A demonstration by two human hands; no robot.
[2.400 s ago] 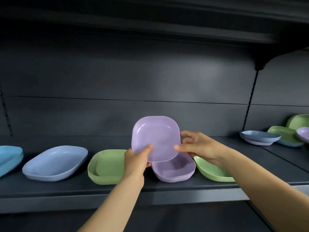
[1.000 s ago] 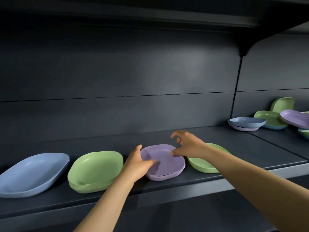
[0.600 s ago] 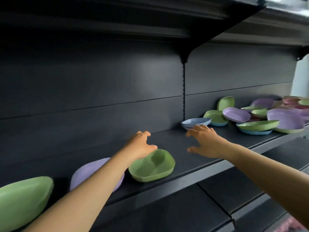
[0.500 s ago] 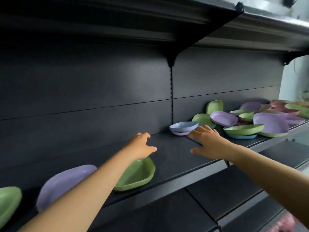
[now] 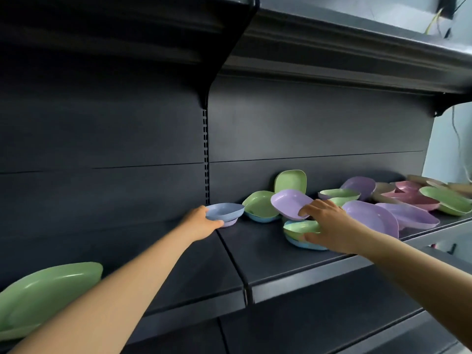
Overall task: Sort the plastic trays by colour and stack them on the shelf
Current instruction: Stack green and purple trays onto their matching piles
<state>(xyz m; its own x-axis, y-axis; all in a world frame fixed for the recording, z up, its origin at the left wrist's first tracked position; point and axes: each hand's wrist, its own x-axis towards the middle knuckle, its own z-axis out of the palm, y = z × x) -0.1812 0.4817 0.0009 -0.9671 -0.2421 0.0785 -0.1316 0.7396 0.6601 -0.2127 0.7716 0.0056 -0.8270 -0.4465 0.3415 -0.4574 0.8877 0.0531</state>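
Jumbled plastic trays (image 5: pixel 367 215) — green, lilac, pink, blue — overlap on the dark shelf (image 5: pixel 258 249), some tilted, perhaps nested.

slotted upright (image 5: pixel 205 154) | dark back panel (image 5: pixel 306 123) | pale wall (image 5: pixel 449 149) | hanging cables (image 5: pixel 458 139)

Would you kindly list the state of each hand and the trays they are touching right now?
left hand: grips the blue tray's rim
blue tray: upright, resting on a purple tray
right hand: fingers on the tilted purple tray, thumb against a green tray
green tray: stacked on a blue one
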